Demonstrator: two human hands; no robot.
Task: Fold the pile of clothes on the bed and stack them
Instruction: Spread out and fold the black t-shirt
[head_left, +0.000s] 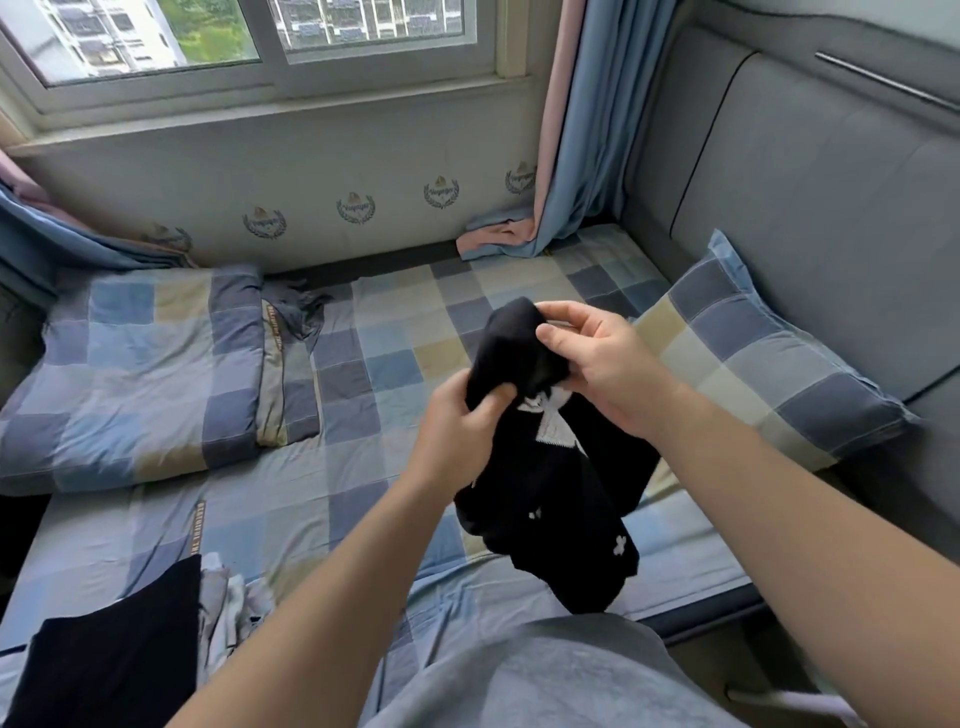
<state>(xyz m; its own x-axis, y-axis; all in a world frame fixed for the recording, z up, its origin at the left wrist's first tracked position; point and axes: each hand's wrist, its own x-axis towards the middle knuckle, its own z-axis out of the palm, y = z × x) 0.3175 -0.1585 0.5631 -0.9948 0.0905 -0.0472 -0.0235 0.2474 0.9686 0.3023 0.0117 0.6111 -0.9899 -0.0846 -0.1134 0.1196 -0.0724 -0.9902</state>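
Note:
A black garment with small white marks (550, 483) hangs in the air above the checked bed (395, 338). My left hand (462, 431) grips its upper left part from below. My right hand (597, 364) pinches the bunched top of the same garment. The rest of it droops toward the bed's front edge. At the lower left lies a pile of clothes: a flat black piece (109, 660) with a crumpled white and grey piece (228, 603) beside it.
A folded checked quilt (140, 374) lies on the bed's left side, and a checked pillow (758, 358) leans at the right against the grey padded headboard (810, 208). Blue and pink curtains (566, 156) hang by the window. A small dark cloth (296, 312) lies near the wall.

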